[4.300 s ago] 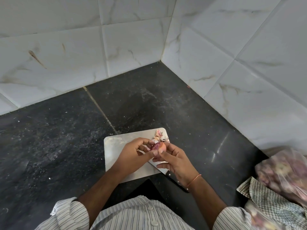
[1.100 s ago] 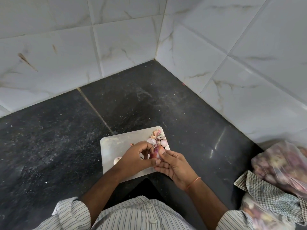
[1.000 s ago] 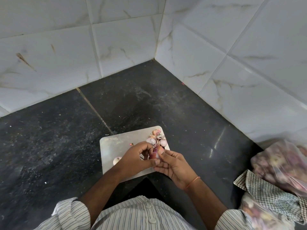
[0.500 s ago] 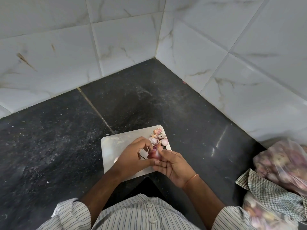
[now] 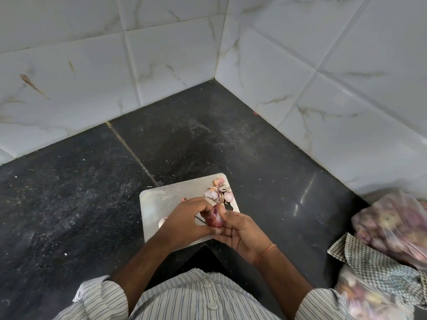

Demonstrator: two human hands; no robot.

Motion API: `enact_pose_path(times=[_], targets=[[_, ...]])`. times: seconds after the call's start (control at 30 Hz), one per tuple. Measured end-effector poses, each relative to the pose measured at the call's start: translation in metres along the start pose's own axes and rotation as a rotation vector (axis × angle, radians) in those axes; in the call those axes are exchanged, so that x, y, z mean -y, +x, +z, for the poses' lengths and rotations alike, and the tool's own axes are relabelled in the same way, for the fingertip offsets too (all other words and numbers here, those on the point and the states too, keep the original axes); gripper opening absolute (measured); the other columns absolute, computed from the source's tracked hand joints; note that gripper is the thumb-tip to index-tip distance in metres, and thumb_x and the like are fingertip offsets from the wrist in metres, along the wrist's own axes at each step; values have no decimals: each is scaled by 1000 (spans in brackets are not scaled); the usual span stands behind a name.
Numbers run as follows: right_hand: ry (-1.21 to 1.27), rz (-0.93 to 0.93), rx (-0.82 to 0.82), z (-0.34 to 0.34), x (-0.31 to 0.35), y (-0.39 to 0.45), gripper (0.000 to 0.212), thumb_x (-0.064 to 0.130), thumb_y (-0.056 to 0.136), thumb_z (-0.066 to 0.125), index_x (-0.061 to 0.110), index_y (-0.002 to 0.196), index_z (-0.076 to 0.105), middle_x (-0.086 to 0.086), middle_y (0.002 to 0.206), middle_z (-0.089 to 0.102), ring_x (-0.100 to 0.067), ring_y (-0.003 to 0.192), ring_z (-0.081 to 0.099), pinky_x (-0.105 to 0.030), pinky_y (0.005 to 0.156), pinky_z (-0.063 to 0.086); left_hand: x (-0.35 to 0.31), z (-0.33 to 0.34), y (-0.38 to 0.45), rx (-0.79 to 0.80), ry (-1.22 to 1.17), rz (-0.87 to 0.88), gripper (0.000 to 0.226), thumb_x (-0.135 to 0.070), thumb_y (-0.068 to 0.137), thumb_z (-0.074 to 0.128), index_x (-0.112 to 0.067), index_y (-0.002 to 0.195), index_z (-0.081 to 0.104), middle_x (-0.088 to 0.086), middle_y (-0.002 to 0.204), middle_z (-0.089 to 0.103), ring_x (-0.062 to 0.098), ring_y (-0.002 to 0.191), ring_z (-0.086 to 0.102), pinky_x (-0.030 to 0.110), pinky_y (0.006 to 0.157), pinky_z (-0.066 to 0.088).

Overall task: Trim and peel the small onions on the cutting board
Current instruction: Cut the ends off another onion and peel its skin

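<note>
One onion (image 5: pixel 216 218) in hand, held just above the board's (image 5: pixel 159 199) near right part, between both hands. Left hand (image 5: pixel 184 221) curls round its left side, fingers pinching at the top; right hand (image 5: pixel 240 229) cups it from below and the right, thumb pressed on the upper end. Both are gripping it. The skin looks dark red, so I judge peeling is under way, not finished. A thin dark line under the left fingers may be a knife; can't tell.

On the board's far right corner: pile (image 5: pixel 219 191) of peels and what look like a few peeled pieces. One pale bit (image 5: pixel 162 222) on the board just left of the left hand.

Next move, my guess: strip the remaining skin off, drop it on the pile, set the clean onion on the board. It needs a nail under the loose edge and a firm hold, since the bulb is small and slippery.

Well right of the board: bags (image 5: pixel 392 227) of onions, checked cloth (image 5: pixel 369 269) between them. So plenty left to do.
</note>
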State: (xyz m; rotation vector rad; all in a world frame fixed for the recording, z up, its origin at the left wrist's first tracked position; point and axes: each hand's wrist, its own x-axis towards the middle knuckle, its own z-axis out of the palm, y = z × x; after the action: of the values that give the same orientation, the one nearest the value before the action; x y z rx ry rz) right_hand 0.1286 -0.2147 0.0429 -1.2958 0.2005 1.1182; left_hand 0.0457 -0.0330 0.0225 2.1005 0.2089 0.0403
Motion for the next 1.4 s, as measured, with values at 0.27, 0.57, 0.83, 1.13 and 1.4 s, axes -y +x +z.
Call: enact_pose_path(times=[0.27,0.57,0.83,1.13,1.4], targets=[[24,3,23,0,-4,3,46,36,100,69,0,128,73,-28,128,72,-38,117,65,-50,112,54,1,2,-2,-53,-54,52,29,-35,72,99,-30,88,75,-16,95,71,11,96,67,13,76,51],[34,-3,79,-1,-4,4,49,38,101,71,-1,129,72,-28,129,71,-35,114,67,-53,117,47,2,3,-3,-68,-52,69,26,-37,72,99,-32,86,77,-16,94,72,13,95,69,35,82,60],[124,-16,102,2,-1,3,44,34,100,71,0,128,73,-28,129,71,-26,101,72,-40,102,58,3,5,-1,-124,14,132,26,-34,72,99,-31,84,76,-17,94,70,10,99,64,24,84,52],[248,-7,70,5,-1,5,48,32,97,73,-2,129,72,-29,133,69,-32,111,67,-36,93,64,4,7,0,-176,115,222,20,-30,82,92,-30,87,73,-19,93,66,9,92,61,34,79,53],[312,-9,135,-6,-1,1,64,26,92,81,-3,144,58,-29,133,69,-26,95,69,-42,89,63,2,1,1,-206,74,216,26,-38,77,95,-34,91,72,-27,101,69,2,101,62,18,88,50]])
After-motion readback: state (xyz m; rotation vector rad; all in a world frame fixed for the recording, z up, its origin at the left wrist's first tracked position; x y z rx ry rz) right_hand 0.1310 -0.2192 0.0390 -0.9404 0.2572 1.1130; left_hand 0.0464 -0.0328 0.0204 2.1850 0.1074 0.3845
